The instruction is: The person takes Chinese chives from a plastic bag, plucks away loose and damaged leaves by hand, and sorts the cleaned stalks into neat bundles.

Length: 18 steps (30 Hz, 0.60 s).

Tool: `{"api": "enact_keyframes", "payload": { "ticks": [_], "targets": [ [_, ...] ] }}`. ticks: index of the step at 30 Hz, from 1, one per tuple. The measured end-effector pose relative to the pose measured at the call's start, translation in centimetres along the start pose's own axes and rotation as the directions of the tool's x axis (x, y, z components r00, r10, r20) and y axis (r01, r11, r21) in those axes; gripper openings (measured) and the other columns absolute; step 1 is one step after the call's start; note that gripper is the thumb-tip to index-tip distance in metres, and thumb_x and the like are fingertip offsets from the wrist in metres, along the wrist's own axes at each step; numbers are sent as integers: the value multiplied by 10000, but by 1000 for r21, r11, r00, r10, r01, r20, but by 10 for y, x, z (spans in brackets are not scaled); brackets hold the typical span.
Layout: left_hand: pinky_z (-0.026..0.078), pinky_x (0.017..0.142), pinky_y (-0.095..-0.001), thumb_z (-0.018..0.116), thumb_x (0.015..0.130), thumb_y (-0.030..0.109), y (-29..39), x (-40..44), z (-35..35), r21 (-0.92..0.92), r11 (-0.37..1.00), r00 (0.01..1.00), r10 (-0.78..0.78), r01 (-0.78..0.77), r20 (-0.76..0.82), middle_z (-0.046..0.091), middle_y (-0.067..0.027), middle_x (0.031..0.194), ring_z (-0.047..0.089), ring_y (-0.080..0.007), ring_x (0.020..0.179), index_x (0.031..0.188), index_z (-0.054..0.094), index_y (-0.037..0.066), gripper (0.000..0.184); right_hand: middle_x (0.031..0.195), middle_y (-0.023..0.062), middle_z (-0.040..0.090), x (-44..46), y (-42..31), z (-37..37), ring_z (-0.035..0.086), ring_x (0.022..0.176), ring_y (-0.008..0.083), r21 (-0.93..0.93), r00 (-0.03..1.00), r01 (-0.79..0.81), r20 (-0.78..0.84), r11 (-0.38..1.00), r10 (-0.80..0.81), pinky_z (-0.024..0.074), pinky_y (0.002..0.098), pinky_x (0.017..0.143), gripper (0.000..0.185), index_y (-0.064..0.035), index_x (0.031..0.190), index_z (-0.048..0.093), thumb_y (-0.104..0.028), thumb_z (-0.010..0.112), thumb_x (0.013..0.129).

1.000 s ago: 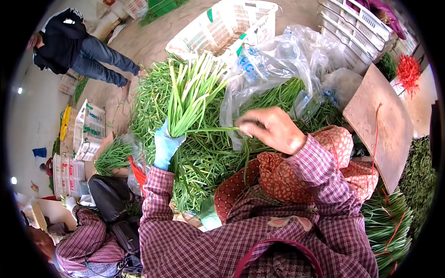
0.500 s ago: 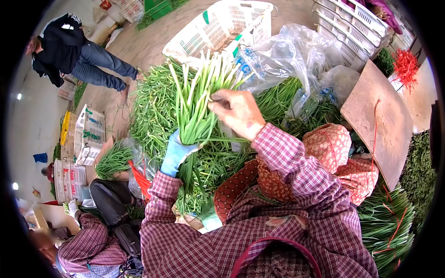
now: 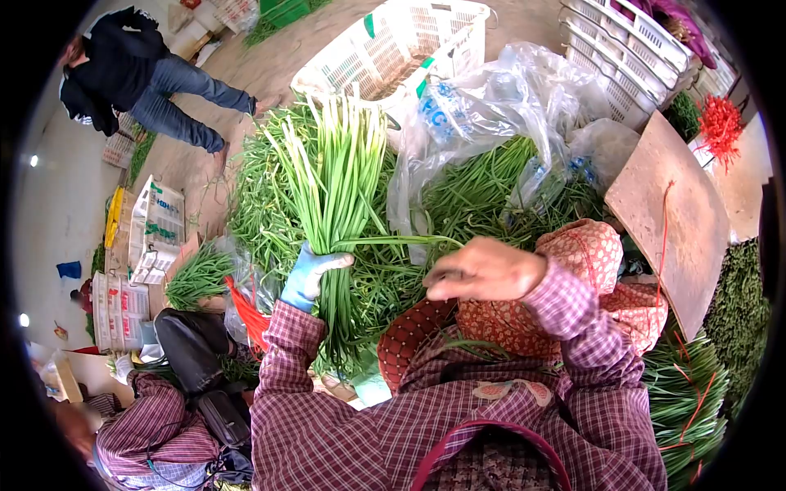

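Note:
My left hand (image 3: 309, 278), in a light blue glove, is wrapped round a bunch of garlic chives (image 3: 336, 184). Their pale stem ends point up and fan out, while the green leaves hang below my fist. One long leaf (image 3: 401, 240) sticks out sideways from the bunch toward my right hand (image 3: 483, 270). That hand is bare, above my patterned lap, apart from the bunch. Its fingers are stretched forward, slightly blurred, with nothing seen in them. Beneath and behind the bunch spreads a heap of loose chives (image 3: 262, 204).
A white plastic crate (image 3: 344, 61) stands behind the heap, beside clear plastic bags (image 3: 524, 90). Stacked crates (image 3: 614, 61) and a tilted board (image 3: 667, 221) are at right, near tied green bundles (image 3: 684, 401). Red ties (image 3: 246, 315) lie left. One person stands far left; another sits lower left.
My right hand has left the chive stems and moved down and right, over my lap. My left hand still grips the bunch, whose stems now show unobstructed.

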<state>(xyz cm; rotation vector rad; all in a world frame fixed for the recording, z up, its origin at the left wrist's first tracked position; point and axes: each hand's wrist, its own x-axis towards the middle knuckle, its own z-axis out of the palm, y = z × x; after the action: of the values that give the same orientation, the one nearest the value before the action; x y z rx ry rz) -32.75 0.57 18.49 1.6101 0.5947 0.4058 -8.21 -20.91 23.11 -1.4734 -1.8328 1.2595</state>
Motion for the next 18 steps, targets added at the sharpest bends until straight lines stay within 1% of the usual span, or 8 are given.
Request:
{"api": "enact_keyframes", "payload": {
  "ticks": [2,4,5,8,13,14,15,18],
  "targets": [
    [553,705,-329,733,709,33,2,-1,-1,-137,982,992,-129,130,17,662,-110,907,649,-204,772,1059,616,-14,372,842,156,674,13,13,20,668,715,191,-48,993,-77,81,996,80,562,350,703,616,-42,1135,624,-584,459,896],
    [546,667,-366,693,729,54,-1,0,-2,-291,925,970,-227,243,87,628,-157,851,626,-251,701,1071,577,-50,376,902,227,649,22,27,38,668,773,259,-51,975,-220,-54,974,218,556,391,751,781,54,1235,514,-630,485,857],
    [546,667,-366,693,729,54,-4,0,-1,-291,924,969,-230,247,90,628,-157,851,626,-251,701,1071,577,-50,376,947,245,627,43,79,69,651,768,249,-79,936,1,-351,997,-28,559,356,711,919,124,1316,365,-641,523,832],
    [538,664,-371,692,724,69,-13,-2,2,-366,897,966,-260,248,19,619,-173,844,616,-262,696,1072,568,-63,392,1005,192,607,43,46,42,618,779,186,597,942,-113,-189,794,276,548,309,708,893,64,1401,242,-544,595,850],
    [529,673,-372,702,733,126,-4,-4,12,-286,926,969,-236,246,69,615,-165,799,616,-254,691,1052,569,-64,394,1255,94,512,44,11,30,523,1052,165,688,760,335,-601,643,247,510,291,746,617,-145,1402,360,-488,522,915],
    [528,669,-371,704,735,136,-6,-4,13,-314,919,971,-218,237,94,614,-163,789,618,-254,692,1054,569,-63,400,1387,122,424,41,3,20,453,1220,199,637,755,369,-630,677,182,451,344,937,584,-124,1419,340,-450,466,952],
    [527,665,-370,706,736,146,-8,-5,17,-341,912,973,-197,227,119,612,-162,779,620,-254,693,1056,570,-63,405,1387,122,424,40,1,13,453,1220,199,633,751,372,-635,679,181,451,344,937,584,-124,1419,340,-450,466,952],
    [526,668,-371,725,724,177,-2,-6,35,-379,893,970,-212,242,118,612,-155,782,624,-258,703,1073,563,-66,455,1489,179,274,56,9,-2,256,1385,256,572,648,415,-732,708,211,121,319,1157,609,-19,1435,271,-401,407,981]
  ]
}}
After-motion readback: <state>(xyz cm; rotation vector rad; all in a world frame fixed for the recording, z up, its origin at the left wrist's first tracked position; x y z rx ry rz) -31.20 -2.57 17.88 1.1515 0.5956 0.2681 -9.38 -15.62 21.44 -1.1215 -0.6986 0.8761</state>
